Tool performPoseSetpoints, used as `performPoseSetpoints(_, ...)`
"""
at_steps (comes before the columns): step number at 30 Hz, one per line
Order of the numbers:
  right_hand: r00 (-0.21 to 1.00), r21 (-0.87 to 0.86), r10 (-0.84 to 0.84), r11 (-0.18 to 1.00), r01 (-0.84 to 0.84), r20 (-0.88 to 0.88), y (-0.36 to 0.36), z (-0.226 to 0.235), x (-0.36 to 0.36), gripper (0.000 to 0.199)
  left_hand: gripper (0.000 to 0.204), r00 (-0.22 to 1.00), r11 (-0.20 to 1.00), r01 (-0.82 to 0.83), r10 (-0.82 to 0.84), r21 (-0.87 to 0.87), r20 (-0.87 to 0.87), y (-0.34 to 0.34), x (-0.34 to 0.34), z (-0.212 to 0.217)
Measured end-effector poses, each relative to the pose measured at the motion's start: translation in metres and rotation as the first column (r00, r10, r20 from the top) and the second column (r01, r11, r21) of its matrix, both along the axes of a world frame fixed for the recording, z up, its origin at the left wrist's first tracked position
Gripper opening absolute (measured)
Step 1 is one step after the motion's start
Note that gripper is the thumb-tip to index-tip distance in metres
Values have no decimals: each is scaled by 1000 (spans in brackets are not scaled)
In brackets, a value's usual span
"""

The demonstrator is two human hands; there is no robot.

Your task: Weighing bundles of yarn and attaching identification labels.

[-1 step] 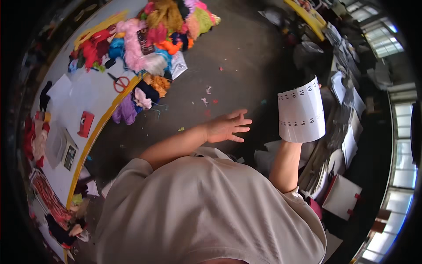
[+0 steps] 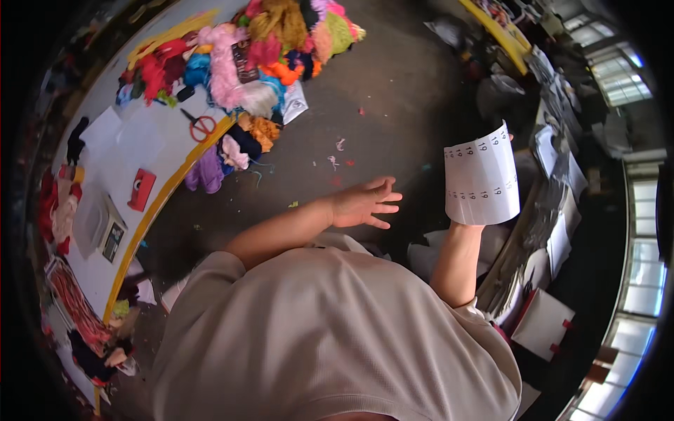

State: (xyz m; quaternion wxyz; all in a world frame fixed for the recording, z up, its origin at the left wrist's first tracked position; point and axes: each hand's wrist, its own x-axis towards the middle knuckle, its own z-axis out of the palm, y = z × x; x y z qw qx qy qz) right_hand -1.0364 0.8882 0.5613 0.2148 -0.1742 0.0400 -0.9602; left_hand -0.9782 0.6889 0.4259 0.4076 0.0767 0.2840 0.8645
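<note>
My left hand (image 2: 364,203) is in mid-air in front of my body, fingers spread apart, holding nothing. To the right, my right hand (image 2: 467,230) holds up a curved white sheet of paper (image 2: 481,172) with rows of small printed marks. The sheet covers most of that hand; only the wrist and what looks like a fingertip at its right edge show.
At left stands a white table with a yellow edge (image 2: 168,186), bearing colourful yarn (image 2: 242,77), red-handled scissors (image 2: 202,128), a red object (image 2: 142,189) and a small device with a display (image 2: 111,242). Stacked papers (image 2: 519,263) line the right side. Scraps lie on the floor (image 2: 379,91).
The table, yarn and floor scraps have shifted slightly in the view, as the camera turned a little. Both hands and the sheet keep nearly the same place.
</note>
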Motion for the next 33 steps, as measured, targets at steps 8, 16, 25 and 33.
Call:
performPoseSetpoints(8, 749, -525, 499, 817, -239, 436, -144, -29, -76, 49, 102, 978, 887, -136, 50, 442, 201, -90, -41, -2)
performPoseSetpoints(16, 920, 303, 262, 887, -348, 292, -292, -111, -150, 53, 27, 289, 281, -957, 877, 77, 383, -330, -65, -16)
performPoseSetpoints(25, 757, 617, 581, 489, -617, 298, -483, -167, -144, 44, 26, -113, -51, -679, 993, -732, 36, -465, -2, -55)
performPoseSetpoints(33, 653, 525, 746, 507, -683, 130, -642, -114, -65, 50, 97, 555, 635, -772, 691, -22, 463, -521, 7, -57)
